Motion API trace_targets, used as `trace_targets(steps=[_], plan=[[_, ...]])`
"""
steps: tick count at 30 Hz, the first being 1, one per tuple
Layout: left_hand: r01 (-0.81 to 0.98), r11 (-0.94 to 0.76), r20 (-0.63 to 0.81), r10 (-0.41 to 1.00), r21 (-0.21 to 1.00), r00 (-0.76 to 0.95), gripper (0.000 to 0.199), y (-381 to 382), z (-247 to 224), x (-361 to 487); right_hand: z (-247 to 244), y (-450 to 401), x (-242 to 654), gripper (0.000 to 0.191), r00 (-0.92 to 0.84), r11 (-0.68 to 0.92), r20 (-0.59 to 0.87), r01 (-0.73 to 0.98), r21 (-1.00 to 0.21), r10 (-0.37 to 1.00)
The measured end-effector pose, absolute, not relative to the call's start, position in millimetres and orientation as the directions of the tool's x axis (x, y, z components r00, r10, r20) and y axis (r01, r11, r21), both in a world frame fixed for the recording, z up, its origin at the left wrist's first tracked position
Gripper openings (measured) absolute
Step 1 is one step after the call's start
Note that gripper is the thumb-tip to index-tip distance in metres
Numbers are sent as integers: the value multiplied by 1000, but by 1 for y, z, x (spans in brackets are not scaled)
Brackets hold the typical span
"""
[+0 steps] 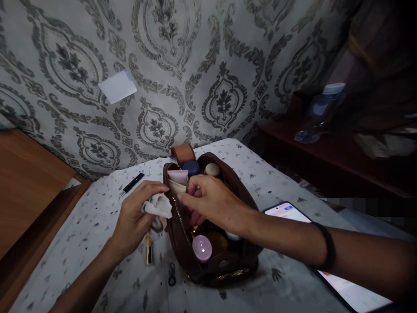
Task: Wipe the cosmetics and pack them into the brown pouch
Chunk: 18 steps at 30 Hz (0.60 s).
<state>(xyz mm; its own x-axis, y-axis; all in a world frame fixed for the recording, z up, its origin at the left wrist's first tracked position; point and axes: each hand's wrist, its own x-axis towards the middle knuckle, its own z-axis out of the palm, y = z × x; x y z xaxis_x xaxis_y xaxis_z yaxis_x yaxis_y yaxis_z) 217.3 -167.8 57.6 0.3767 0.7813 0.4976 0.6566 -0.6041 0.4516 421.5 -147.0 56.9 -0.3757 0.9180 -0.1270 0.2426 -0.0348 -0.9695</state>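
Note:
A brown zippered bag [250, 198] stands wide on the patterned sheet, filled with cosmetics. My left hand [132, 217] pinches a crumpled white tissue [159, 205] beside the bag's left rim. Inside the bag, my right hand [213, 202] has its fingers curled down; whatever they hold, if anything, is hidden. Close to its fingers stand pale squeeze tubes [177, 176]. A blue round lid [190, 168] and a beige round lid [212, 169] sit at the far end. A pink round lid [202, 248] shows at the near end.
Left of the bag lie a small gold-and-clear tube [149, 251] and a slim black item [133, 184]. A lit phone [358, 291] rests beneath my right forearm. A clear bottle [319, 115] stands on the dark red surface at right. Patterned wallpaper [224, 100] closes off the back.

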Motion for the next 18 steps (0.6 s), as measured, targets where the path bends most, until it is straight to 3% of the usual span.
trace_targets(steps=[3, 5, 9, 13, 15, 18], plan=[[681, -569, 475, 806, 461, 352, 37, -169, 58, 217, 62, -150, 426, 20, -372, -13, -117, 269, -963, 921], [695, -537, 458, 828, 478, 324, 41, -167, 60, 217, 68, -151, 430, 18, -327, 114, -10, 359, -926, 945], [679, -509, 442, 848, 529, 292, 47, -162, 59, 220, 80, -141, 431, 7, -285, 417, 303, 610, -674, 909], [667, -533, 488, 827, 521, 280, 46, -159, 52, 222, 87, -119, 424, 16, -360, 419, 215, 749, -514, 908], [665, -548, 506, 814, 507, 285, 46, -159, 48, 222, 87, -109, 420, 12, -357, 382, 150, 772, -508, 922], [668, -562, 511, 804, 488, 303, 48, -157, 45, 222, 86, -100, 417, 7, -313, 351, 165, 760, -548, 935]])
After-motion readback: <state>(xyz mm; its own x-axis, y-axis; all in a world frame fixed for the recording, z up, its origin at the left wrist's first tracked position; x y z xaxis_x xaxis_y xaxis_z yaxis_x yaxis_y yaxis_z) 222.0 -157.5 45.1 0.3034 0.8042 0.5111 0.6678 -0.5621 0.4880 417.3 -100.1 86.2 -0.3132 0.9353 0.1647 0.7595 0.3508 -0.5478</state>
